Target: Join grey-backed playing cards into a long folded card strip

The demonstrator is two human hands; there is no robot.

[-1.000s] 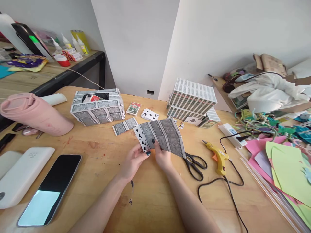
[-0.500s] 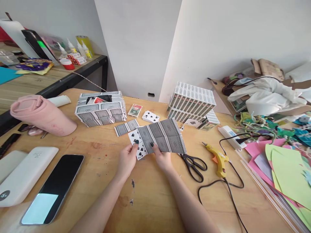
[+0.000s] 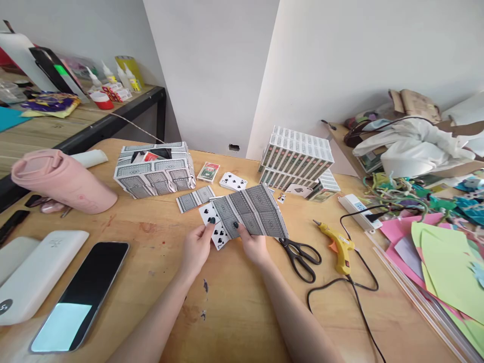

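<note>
My right hand [image 3: 252,244] grips a panel of joined playing cards [image 3: 251,212], patterned backs up, with the thumb on top. My left hand [image 3: 198,244] pinches a face-up spade playing card [image 3: 212,217] whose right side lies under the panel's left edge. Just beyond them a joined strip of cards [image 3: 194,199] lies back side up. Farther off are a pile of face-up cards [image 3: 233,180] and a green and red card box [image 3: 208,172]. Black-handled scissors [image 3: 301,258] lie right of the panel, their blades hidden under it.
A card-covered box [image 3: 155,174] with an open top stands back left; stacked card boxes [image 3: 297,156] stand back right. At right lie a yellow glue gun [image 3: 340,247], its cord and a power strip [image 3: 359,212]. A pink tumbler [image 3: 64,181], power bank [image 3: 43,275] and phone [image 3: 81,297] lie left.
The view has shifted slightly. The panel overlaps the spade card a little more; both hands keep the same holds.
</note>
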